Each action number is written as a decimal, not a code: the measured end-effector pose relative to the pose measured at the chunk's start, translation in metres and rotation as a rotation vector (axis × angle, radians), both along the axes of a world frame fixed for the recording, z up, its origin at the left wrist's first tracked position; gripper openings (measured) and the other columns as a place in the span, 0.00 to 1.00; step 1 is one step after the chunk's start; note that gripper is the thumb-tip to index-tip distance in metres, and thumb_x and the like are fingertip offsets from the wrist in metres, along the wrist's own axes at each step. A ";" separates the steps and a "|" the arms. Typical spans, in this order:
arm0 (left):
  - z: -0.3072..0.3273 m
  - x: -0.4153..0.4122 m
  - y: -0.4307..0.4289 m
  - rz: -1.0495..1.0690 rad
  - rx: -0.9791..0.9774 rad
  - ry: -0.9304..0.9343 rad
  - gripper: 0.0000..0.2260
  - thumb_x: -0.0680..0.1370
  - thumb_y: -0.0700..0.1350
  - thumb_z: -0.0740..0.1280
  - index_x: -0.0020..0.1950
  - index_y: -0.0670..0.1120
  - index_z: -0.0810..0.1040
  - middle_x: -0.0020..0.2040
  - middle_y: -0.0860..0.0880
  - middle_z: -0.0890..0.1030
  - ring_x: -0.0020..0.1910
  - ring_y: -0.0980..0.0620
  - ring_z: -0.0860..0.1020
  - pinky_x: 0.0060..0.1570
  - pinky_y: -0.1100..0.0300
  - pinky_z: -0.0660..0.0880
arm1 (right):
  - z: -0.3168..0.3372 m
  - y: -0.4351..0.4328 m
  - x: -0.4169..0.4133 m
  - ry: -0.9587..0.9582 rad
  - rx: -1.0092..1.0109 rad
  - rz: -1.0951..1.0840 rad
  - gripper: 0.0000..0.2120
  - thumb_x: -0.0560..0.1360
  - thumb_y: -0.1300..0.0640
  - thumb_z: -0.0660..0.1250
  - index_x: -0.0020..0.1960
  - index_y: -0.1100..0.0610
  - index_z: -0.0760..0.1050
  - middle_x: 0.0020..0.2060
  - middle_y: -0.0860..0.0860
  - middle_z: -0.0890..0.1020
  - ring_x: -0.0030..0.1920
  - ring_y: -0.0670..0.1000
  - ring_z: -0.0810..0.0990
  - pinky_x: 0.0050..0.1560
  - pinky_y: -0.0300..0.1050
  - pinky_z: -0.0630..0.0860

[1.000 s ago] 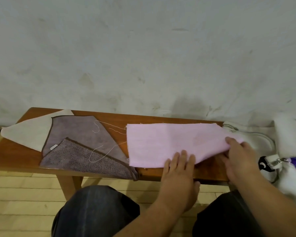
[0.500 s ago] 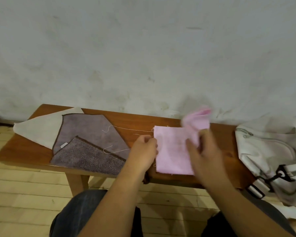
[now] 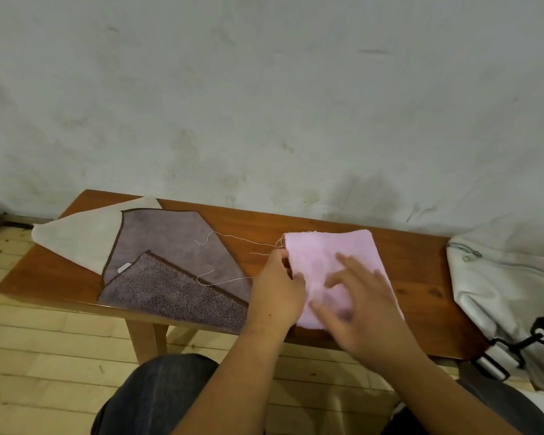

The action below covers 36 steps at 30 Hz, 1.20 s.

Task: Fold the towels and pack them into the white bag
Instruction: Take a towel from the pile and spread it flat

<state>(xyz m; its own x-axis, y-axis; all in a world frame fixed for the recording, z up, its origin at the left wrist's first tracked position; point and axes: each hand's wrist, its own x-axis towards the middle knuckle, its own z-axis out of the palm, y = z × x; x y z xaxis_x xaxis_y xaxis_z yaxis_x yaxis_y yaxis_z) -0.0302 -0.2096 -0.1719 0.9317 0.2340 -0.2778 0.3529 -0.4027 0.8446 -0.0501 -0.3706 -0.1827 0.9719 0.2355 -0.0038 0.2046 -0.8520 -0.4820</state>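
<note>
**Next fold: pink towel (image 3: 327, 255)**

Lies folded on the tabletop (image 3: 421, 268), long axis running away from the person. The left hand (image 3: 277, 290) curls fingers (image 3: 297, 279) on its left edge, seemingly pinching. The right hand (image 3: 361, 309) is blurred, fingers spread over the cloth. The white bag (image 3: 503, 296) sits at the right end, nearer the right hand, with bare wood between. A grey-brown towel (image 3: 170, 246) and a cream towel (image 3: 82, 237) crowd the left.

A wooden bench (image 3: 421, 255) with a reddish-brown top lies under the fingers (image 3: 352, 265). Beyond them rises a pale plaster wall (image 3: 264, 105), stained and scuffed. Below and left of them a bench leg (image 3: 145, 340) stands on a floor (image 3: 44, 356) of light wooden boards.
</note>
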 end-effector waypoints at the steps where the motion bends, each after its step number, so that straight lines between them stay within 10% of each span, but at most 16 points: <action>1: -0.002 0.000 -0.001 -0.011 0.032 0.002 0.17 0.81 0.43 0.65 0.70 0.52 0.70 0.58 0.54 0.80 0.53 0.53 0.80 0.48 0.59 0.79 | 0.005 -0.006 0.006 -0.023 0.053 -0.140 0.15 0.75 0.35 0.67 0.58 0.39 0.71 0.75 0.38 0.65 0.77 0.45 0.61 0.78 0.55 0.60; 7: -0.012 -0.001 -0.005 -0.088 0.219 -0.054 0.23 0.82 0.40 0.63 0.76 0.51 0.66 0.69 0.50 0.74 0.65 0.50 0.74 0.63 0.57 0.73 | 0.023 -0.029 0.041 0.433 0.366 -0.640 0.34 0.76 0.39 0.70 0.74 0.57 0.68 0.69 0.55 0.76 0.64 0.59 0.77 0.62 0.56 0.77; 12: -0.012 -0.002 -0.007 -0.166 0.274 -0.085 0.24 0.82 0.40 0.63 0.77 0.52 0.66 0.71 0.51 0.73 0.67 0.51 0.73 0.64 0.59 0.71 | 0.029 -0.035 0.043 0.495 0.483 -0.552 0.14 0.77 0.44 0.71 0.52 0.55 0.80 0.51 0.53 0.84 0.52 0.56 0.82 0.58 0.59 0.81; 21: -0.013 -0.002 -0.030 -0.245 0.242 -0.074 0.26 0.81 0.42 0.65 0.78 0.54 0.65 0.70 0.54 0.74 0.66 0.52 0.75 0.64 0.57 0.75 | 0.045 -0.059 0.019 0.488 0.845 -0.624 0.05 0.79 0.54 0.68 0.54 0.53 0.78 0.51 0.56 0.84 0.53 0.61 0.83 0.56 0.66 0.81; 27: 0.008 -0.008 -0.070 -0.176 -0.241 0.024 0.27 0.80 0.62 0.64 0.77 0.62 0.61 0.65 0.63 0.72 0.63 0.58 0.73 0.59 0.57 0.73 | 0.079 -0.091 -0.008 0.426 1.078 -0.575 0.06 0.78 0.59 0.68 0.55 0.55 0.79 0.48 0.56 0.86 0.52 0.62 0.84 0.54 0.70 0.80; 31: 0.018 -0.015 -0.100 -0.200 -0.734 0.279 0.32 0.73 0.73 0.64 0.73 0.59 0.71 0.69 0.56 0.77 0.65 0.53 0.77 0.69 0.48 0.70 | 0.104 -0.121 -0.031 0.453 1.259 -0.493 0.12 0.76 0.66 0.65 0.58 0.59 0.79 0.48 0.58 0.87 0.47 0.57 0.87 0.42 0.55 0.83; 36: 0.042 -0.039 -0.139 -0.280 -0.929 0.241 0.17 0.80 0.54 0.67 0.68 0.54 0.77 0.62 0.46 0.83 0.61 0.43 0.82 0.60 0.45 0.77 | 0.115 -0.181 -0.059 0.387 1.383 -0.577 0.13 0.74 0.66 0.65 0.56 0.58 0.81 0.47 0.59 0.86 0.45 0.57 0.84 0.42 0.49 0.79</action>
<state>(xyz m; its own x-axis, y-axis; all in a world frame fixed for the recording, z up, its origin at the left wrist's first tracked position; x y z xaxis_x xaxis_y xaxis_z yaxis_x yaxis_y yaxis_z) -0.0696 -0.3483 -0.1302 0.8148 -0.3915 -0.4276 0.5495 0.2863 0.7849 -0.1094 -0.5514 -0.0680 0.9200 -0.1269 -0.3707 -0.3025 0.3713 -0.8778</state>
